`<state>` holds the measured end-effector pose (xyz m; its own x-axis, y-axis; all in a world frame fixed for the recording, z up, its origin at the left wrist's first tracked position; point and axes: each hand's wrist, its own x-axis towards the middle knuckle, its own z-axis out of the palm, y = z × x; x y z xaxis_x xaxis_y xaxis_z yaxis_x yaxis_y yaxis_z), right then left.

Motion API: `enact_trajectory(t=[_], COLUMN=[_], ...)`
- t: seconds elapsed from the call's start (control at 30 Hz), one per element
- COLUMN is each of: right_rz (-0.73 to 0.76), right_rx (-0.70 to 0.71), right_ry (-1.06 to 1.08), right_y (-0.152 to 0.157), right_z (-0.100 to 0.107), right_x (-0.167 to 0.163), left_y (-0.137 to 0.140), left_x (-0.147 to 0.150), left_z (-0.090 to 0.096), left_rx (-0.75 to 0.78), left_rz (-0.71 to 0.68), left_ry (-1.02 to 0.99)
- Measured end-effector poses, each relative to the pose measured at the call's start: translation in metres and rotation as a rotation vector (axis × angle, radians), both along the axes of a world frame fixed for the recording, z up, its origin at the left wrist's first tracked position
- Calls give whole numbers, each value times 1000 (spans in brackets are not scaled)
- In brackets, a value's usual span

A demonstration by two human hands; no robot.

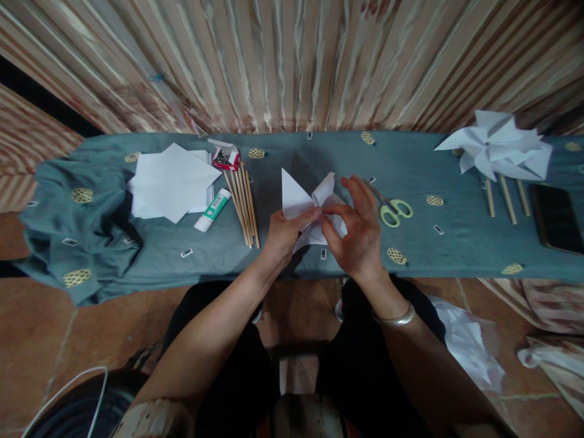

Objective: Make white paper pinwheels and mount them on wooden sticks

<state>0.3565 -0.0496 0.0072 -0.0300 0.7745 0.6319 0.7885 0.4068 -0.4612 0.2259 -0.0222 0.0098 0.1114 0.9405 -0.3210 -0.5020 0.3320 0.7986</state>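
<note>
A white paper pinwheel [293, 193], some blades curled toward its middle, is held up over the near edge of the cloth-covered table. My left hand [286, 232] grips it from the left, with the thumb pressed near the centre. On the other side, my right hand [358, 234] pinches at the centre with thumb and index finger, its other fingers raised. Whether a small pin sits between those fingertips is too small to tell. Just right of that hand lie scissors with pale green handles [396, 212], their blades partly hidden by the fingers.
To the left are white paper sheets [173, 182], a glue stick [213, 210], several wooden sticks [244, 207] and an open red box of small metal pins [225, 157]. Finished pinwheels on sticks [497, 146] and a black phone [556, 217] occupy the right end. A curtain [283, 67] hangs behind.
</note>
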Motion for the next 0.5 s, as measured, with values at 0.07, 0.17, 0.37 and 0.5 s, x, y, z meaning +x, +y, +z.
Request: enact_trajectory(t=[0.07, 0.17, 0.37, 0.5], right_rz=[6, -7, 15, 10], right_rx=[3, 6, -13, -4], right_ry=[14, 16, 30, 21], right_y=[0, 1, 1, 1], right_z=[-1, -1, 0, 0], right_x=[1, 1, 1, 3], left_y=[0, 0, -2, -3], left_x=[-1, -1, -2, -2], left_z=[1, 4, 5, 3], left_rx=[-4, -10, -23, -13], left_rz=[-4, -8, -18, -8], left_ry=[-3, -41, -52, -14])
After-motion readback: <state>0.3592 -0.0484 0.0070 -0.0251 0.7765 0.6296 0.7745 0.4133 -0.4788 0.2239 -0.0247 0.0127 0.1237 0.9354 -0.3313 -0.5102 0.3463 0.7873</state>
